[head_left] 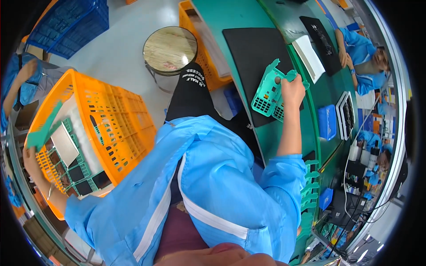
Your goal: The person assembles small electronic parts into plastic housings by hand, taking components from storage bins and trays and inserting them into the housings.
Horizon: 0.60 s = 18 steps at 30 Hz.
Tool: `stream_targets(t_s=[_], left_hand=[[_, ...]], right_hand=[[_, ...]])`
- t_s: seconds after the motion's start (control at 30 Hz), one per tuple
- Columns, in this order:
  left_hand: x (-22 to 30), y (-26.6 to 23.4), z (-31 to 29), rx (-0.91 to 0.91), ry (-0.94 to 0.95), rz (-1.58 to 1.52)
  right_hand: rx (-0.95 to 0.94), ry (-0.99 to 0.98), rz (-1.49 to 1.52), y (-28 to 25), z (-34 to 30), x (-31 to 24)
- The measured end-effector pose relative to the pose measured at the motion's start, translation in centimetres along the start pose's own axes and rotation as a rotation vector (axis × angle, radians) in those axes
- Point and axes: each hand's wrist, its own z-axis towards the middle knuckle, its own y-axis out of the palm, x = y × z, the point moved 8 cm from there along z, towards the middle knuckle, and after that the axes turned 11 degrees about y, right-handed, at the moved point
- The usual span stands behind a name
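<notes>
My right hand is closed on the edge of a green plastic housing, which has grid-like slots and a round dark spot. The housing is over a black mat on the green bench. At far left, my left hand reaches to the outer side of an orange crate. Its fingers are closed at the lower end of a flat green plastic part, which tilts up over the crate. More green slotted parts and a pale flat panel are inside that crate.
A round stool stands ahead of me beside another orange crate. Blue crates are at far left. Stacked green parts are by my right elbow. A white tray and blue bin lie across the bench, near a co-worker.
</notes>
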Motion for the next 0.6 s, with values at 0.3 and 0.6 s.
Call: stream_targets(t_s=[0.3, 0.6], left_hand=[[36.7, 13.0, -3.2, -0.349, 0.464, -0.547], [70.2, 35.6, -11.5, -1.172, 1.294, -0.554]], right_hand=[[-0.016, -0.065, 0.425, -2.4, 2.4, 9.0], [0.048, 0.001, 0.463, -5.8, -2.5, 20.7]])
